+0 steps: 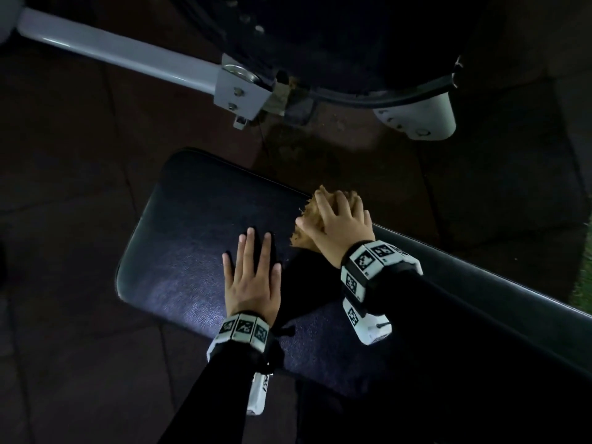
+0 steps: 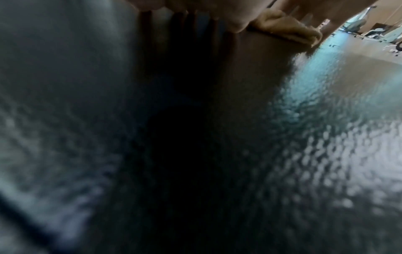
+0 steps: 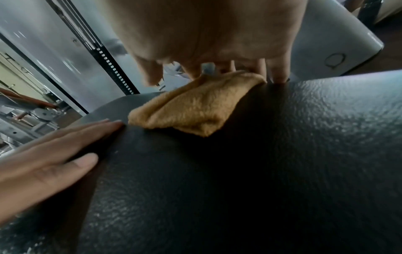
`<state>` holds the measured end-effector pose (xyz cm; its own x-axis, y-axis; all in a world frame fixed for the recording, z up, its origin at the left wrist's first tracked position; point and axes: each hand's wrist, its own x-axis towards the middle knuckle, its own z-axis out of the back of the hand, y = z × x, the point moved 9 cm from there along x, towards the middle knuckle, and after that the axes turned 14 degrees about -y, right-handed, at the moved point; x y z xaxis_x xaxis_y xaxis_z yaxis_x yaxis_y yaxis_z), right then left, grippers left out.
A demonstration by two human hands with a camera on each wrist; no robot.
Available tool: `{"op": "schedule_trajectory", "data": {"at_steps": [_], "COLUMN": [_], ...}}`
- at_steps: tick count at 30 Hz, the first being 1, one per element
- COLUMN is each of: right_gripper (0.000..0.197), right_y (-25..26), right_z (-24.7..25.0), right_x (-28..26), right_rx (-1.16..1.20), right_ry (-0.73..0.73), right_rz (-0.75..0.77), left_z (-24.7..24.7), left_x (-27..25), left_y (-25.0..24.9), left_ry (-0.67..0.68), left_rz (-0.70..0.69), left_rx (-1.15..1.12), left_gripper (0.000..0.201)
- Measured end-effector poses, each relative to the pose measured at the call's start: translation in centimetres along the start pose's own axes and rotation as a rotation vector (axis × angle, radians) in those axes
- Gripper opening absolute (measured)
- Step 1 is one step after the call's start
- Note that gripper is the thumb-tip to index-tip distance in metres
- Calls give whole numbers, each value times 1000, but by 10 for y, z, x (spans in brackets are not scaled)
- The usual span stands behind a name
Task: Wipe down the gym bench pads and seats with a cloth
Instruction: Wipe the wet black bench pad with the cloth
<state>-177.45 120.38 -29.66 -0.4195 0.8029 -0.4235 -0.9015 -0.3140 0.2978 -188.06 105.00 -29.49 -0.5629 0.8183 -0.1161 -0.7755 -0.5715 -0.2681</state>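
On the black bench pad (image 1: 192, 251), at the centre of the head view: left hand (image 1: 251, 278) flat, palm down, fingers straight and slightly spread, pointing toward twelve o'clock, holding nothing. Just beside it at two o'clock, right hand (image 1: 341, 222) pressed on top of a tan cloth (image 1: 306, 224), fingers spread over the bunched fabric and bent down onto it, little finger tip reaching the pad itself in the right wrist view. Cloth (image 3: 195, 108) folded into a rough wedge, lying on the pad near its edge at the one o'clock side, its loose corner sticking out toward the left hand (image 3: 54, 154) without touching it. Seen from the left wrist, cloth (image 2: 289, 29) at one o'clock, pad surface (image 2: 326, 120) pebbled and shiny, rest dark and blurred. Black sleeves and marker-patterned wrist bands (image 1: 371, 261) on both arms. Beyond the pad, at eleven o'clock, a grey metal tube (image 1: 112, 49) ending in a bolted bracket (image 1: 238, 91); at one o'clock, a white rounded foot cap (image 1: 423, 118). Dark tiled floor (image 1: 64, 155) all round.
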Motion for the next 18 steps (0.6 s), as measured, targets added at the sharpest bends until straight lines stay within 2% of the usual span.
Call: {"op": "schedule_trajectory", "data": {"at_steps": [2, 5, 11, 15, 18], "right_gripper": [72, 66, 51, 59, 62], "right_y": [-3, -17, -74, -93, -91], "right_z": [-2, 5, 25, 40, 60], "right_x": [1, 3, -6, -15, -28], "right_rx": [-62, -19, 126, 40, 55], "right_ry": [-2, -10, 43, 156, 178], "right_rz": [32, 82, 28, 32, 39], "left_z": [-2, -5, -7, -4, 12], "left_x": [-1, 1, 1, 0, -5], "left_y": [-2, -3, -5, -9, -17], "left_ry": [-17, -41, -27, 113, 220], "left_rz": [30, 76, 109, 212, 368], "left_rx": [12, 9, -6, -55, -202], "left_gripper": [57, 56, 55, 58, 64]}}
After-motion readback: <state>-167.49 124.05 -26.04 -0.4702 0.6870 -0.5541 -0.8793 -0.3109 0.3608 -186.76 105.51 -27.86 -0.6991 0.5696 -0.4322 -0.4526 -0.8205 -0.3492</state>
